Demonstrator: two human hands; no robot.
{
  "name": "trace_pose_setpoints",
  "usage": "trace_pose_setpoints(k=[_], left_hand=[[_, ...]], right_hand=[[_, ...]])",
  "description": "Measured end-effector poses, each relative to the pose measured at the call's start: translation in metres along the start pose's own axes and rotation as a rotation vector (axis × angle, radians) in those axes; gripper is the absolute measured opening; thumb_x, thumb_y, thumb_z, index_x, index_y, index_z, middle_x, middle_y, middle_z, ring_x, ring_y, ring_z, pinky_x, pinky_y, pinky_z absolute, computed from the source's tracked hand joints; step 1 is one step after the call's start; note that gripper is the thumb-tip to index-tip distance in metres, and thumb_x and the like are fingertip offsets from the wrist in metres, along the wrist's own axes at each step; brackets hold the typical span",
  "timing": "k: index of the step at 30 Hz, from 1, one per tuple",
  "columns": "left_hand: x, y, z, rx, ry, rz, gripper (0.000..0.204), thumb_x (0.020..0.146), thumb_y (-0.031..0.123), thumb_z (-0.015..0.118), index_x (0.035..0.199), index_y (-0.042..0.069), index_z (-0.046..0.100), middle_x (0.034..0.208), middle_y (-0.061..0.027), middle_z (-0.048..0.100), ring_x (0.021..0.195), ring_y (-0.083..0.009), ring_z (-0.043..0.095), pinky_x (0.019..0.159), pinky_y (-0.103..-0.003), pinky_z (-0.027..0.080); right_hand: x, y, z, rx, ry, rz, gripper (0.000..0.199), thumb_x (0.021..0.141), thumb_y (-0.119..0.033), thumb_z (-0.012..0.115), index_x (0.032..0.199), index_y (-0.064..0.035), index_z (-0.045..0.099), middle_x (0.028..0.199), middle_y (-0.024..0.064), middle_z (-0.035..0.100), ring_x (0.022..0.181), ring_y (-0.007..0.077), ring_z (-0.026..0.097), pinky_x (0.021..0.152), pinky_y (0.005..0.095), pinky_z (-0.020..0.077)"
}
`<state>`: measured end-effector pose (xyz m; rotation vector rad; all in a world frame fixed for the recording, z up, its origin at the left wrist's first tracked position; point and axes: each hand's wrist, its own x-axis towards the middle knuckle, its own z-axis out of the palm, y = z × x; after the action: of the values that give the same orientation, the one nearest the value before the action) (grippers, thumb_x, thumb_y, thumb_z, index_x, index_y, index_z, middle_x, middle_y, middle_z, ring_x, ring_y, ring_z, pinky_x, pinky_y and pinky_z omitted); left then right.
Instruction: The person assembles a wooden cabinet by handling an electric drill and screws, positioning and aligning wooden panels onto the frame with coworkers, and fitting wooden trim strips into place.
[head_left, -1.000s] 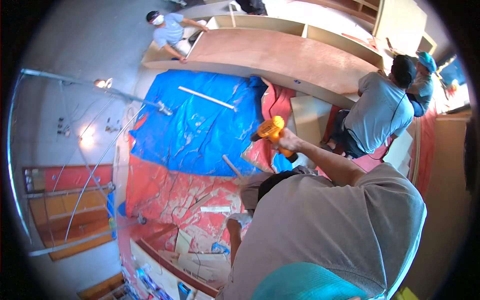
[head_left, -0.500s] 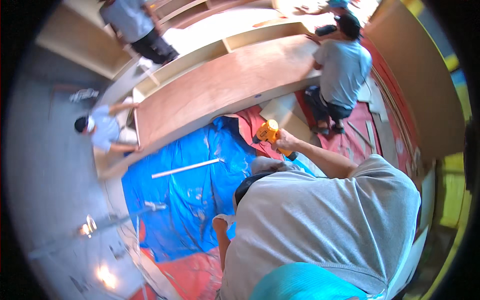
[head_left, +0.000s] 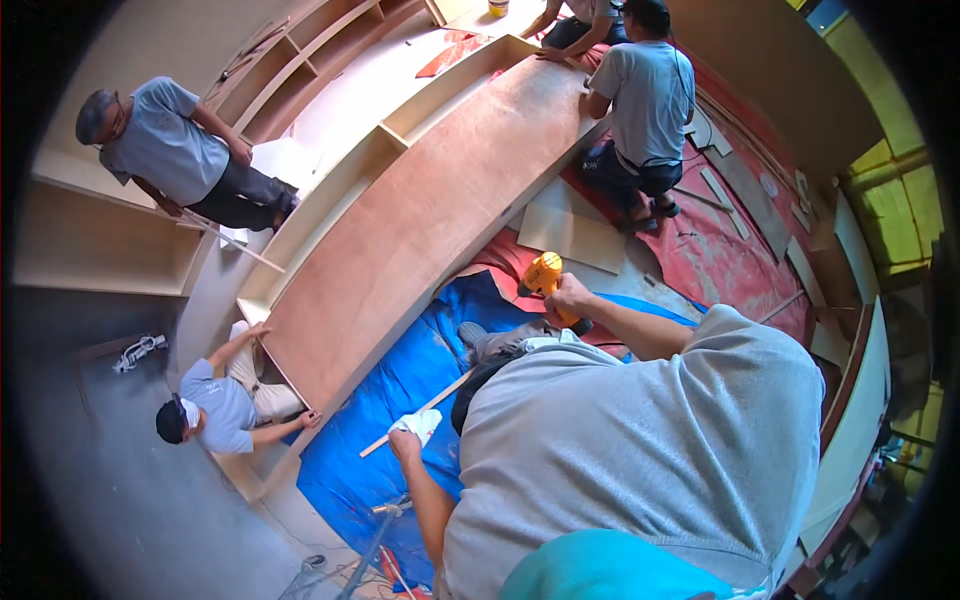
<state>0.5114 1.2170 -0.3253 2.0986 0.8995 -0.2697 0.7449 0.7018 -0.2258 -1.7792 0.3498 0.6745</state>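
Note:
My right hand (head_left: 572, 298) grips a yellow and black cordless drill (head_left: 542, 272), its nose pointing left, ahead of my body. Lower and to the left, my left hand (head_left: 405, 446) is closed on a crumpled white cloth (head_left: 424, 426). A thin pale wood strip (head_left: 440, 398) runs close by that hand over the blue tarp (head_left: 350, 432); whether the hand touches it I cannot tell. Beyond lies a long shelf unit with a brown plywood panel (head_left: 400, 220) uppermost and pale open compartments along its far side.
A crouching co-worker (head_left: 225, 400) holds the panel's left end. Two co-workers, one of them (head_left: 640, 110), crouch at its far end. Another person (head_left: 180, 150) stands beyond it at left. Board offcuts (head_left: 575, 235) and strips lie on red sheeting (head_left: 700, 260). A metal pole (head_left: 365, 560) stands lower left.
The view has swung, so the panel now slants more steeply. My left hand has come forward with the white cloth, close to the wood strip. The drill stays in my right hand.

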Motion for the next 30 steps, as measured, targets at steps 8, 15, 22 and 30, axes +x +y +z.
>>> trace_pose_setpoints(k=[8, 15, 22, 30], left_hand=[[0.134, 0.037, -0.081, 0.296, 0.025, 0.063, 0.025, 0.087, 0.015, 0.063, 0.100, -0.002, 0.075, 0.106, -0.0313, 0.071, 0.105, -0.0472, 0.069, 0.088, -0.054, 0.055], [0.271, 0.047, -0.112, 0.310, -0.061, -0.036, 0.029, 0.089, 0.026, 0.067, 0.104, 0.004, 0.077, 0.114, -0.0262, 0.072, 0.110, -0.0424, 0.069, 0.095, -0.051, 0.055], [0.412, 0.009, -0.110, 0.237, -0.031, -0.010, 0.025, 0.091, 0.019, 0.060, 0.104, 0.004, 0.075, 0.111, -0.0234, 0.073, 0.107, -0.0427, 0.070, 0.093, -0.052, 0.056], [0.513, -0.046, -0.076, 0.129, -0.007, 0.076, 0.025, 0.093, 0.023, 0.056, 0.106, 0.011, 0.075, 0.110, -0.0201, 0.074, 0.104, -0.0434, 0.069, 0.089, -0.055, 0.054]], right_hand=[[0.047, -0.120, 0.113, -0.068, -0.028, -0.038, 0.021, 0.072, -0.004, 0.071, 0.093, -0.0019, 0.066, 0.073, 0.0064, 0.064, 0.060, 0.0169, 0.064, 0.053, 0.0337, 0.0534], [0.053, -0.154, 0.181, -0.107, -0.014, 0.076, 0.021, 0.073, 0.000, 0.071, 0.093, -0.0002, 0.066, 0.072, 0.0072, 0.065, 0.055, 0.0192, 0.064, 0.050, 0.0345, 0.0532], [0.016, -0.188, 0.271, -0.045, 0.296, 0.211, 0.030, 0.068, 0.000, 0.071, 0.097, 0.0006, 0.064, 0.071, 0.0095, 0.065, 0.054, 0.0223, 0.064, 0.049, 0.0376, 0.0541], [0.005, -0.237, 0.345, -0.114, 0.276, 0.391, 0.026, 0.072, -0.001, 0.071, 0.098, 0.0015, 0.065, 0.078, 0.0105, 0.068, 0.060, 0.0204, 0.066, 0.056, 0.0354, 0.0572]])
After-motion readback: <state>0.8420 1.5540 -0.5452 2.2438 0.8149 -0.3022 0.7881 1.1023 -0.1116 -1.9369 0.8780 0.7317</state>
